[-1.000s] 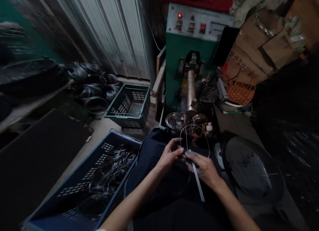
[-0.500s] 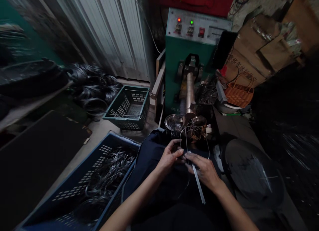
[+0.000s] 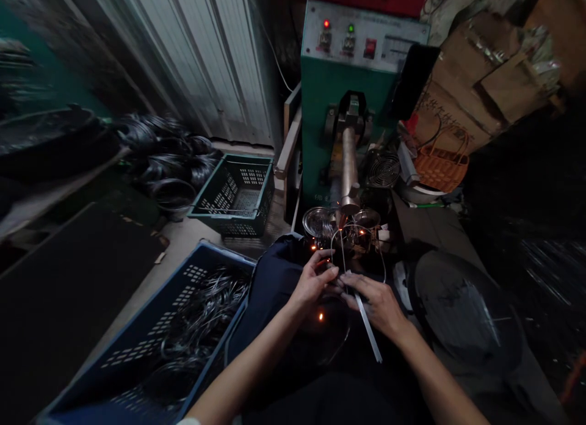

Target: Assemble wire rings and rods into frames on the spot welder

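My left hand point(image 3: 312, 283) is closed, with thumb and fingers pinching a thin metal wire ring point(image 3: 385, 267) that stands below the welding machine's metal arm point(image 3: 348, 162). Close beside it, my right hand point(image 3: 379, 301) is closed around a bundle of thin straight metal rods point(image 3: 368, 330) that slants down toward my lap. One single rod point(image 3: 343, 254) runs upward from my fingers to the top of the ring, under the arm's tip. Orange sparks scatter around that spot. My fingertips partly hide where ring and rods are gripped.
A green machine body point(image 3: 315, 132) with lit red and green lamps stands ahead. To the left are a blue crate point(image 3: 151, 303) of bent wire pieces, a green basket point(image 3: 224, 216) and wire coils point(image 3: 171, 196). A wicker basket point(image 3: 442, 168) and a dark round object point(image 3: 462, 309) are at right.
Orange sparks now fly at the machine's tip and over my lap, where there were none. The arm's tip sits slightly lower, meeting the wires. My hands keep nearly the same grip.
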Motion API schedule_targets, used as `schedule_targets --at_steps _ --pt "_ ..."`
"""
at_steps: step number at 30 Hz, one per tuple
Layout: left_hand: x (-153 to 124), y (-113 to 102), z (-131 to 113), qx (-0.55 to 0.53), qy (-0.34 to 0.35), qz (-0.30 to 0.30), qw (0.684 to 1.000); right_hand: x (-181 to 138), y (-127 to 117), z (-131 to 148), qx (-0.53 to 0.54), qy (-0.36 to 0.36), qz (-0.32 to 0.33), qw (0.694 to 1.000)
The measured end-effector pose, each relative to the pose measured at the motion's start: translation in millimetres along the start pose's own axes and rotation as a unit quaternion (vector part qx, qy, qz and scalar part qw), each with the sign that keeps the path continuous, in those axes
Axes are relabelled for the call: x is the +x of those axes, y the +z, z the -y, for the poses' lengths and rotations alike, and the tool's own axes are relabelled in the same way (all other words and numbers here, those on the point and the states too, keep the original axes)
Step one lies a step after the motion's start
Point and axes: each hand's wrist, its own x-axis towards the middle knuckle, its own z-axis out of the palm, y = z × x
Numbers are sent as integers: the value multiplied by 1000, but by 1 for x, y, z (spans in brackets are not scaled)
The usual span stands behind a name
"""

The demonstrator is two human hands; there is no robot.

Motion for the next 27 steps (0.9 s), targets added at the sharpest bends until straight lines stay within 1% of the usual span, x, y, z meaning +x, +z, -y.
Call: schedule_targets --at_steps 3,5,9,12,14,17,23,27 --pt "6 -3 -2 16 -1 -6 1000 3 1 -6 3 -12 1 1000" --pt "18 -5 -8 20 7 -4 1000 11 0 -14 -32 -19 -6 999" --pt "57 -10 -28 23 49 -12 998 43 -9 -37 -168 -21 -14 985" --pt "85 -12 -45 32 74 -23 997 67 -17 -50 -211 -32 -27 977" --pt "98 -13 -52 39 86 -26 995 79 -21 -56 -216 -36 -36 975" --pt "111 -14 -59 37 102 -29 994 90 -24 -60 -220 -30 -37 974" --pt "122 -13 -69 25 99 -38 994 104 -28 -63 -203 -22 -49 978" --pt "129 -14 -69 27 112 -43 992 109 -27 -67 -173 -22 -50 983"
